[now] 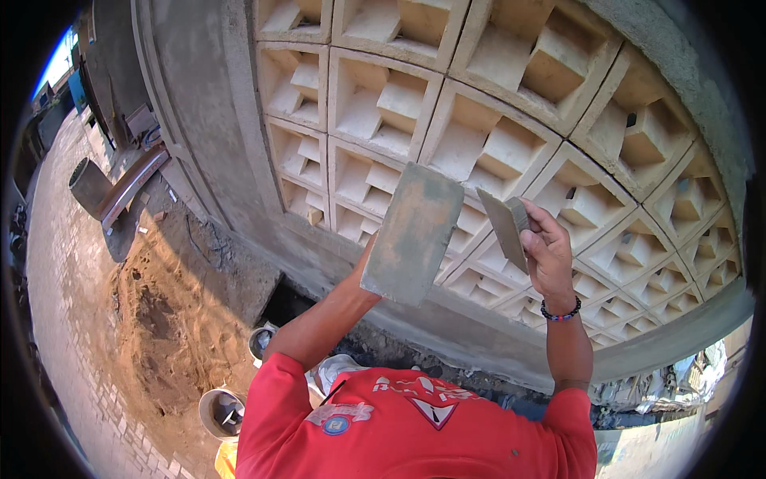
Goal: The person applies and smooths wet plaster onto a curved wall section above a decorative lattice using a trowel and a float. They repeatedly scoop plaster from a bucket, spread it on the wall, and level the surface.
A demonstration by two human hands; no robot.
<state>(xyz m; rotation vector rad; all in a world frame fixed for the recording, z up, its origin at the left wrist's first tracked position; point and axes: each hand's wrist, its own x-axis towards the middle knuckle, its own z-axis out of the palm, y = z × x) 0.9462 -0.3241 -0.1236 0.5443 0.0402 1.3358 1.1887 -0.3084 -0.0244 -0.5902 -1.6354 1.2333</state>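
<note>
While right hand (548,254) grasps small plate (503,227) | left hand (369,249) behind wide board (415,233), grip I cannot tell | both probably stiff, light; hold from back.

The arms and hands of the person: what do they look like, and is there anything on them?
Short red sleeves leave both forearms bare. The right hand has no glove; its wrist wears a bracelet of dark round beads with a few red and blue ones. The left hand is mostly hidden.
</note>
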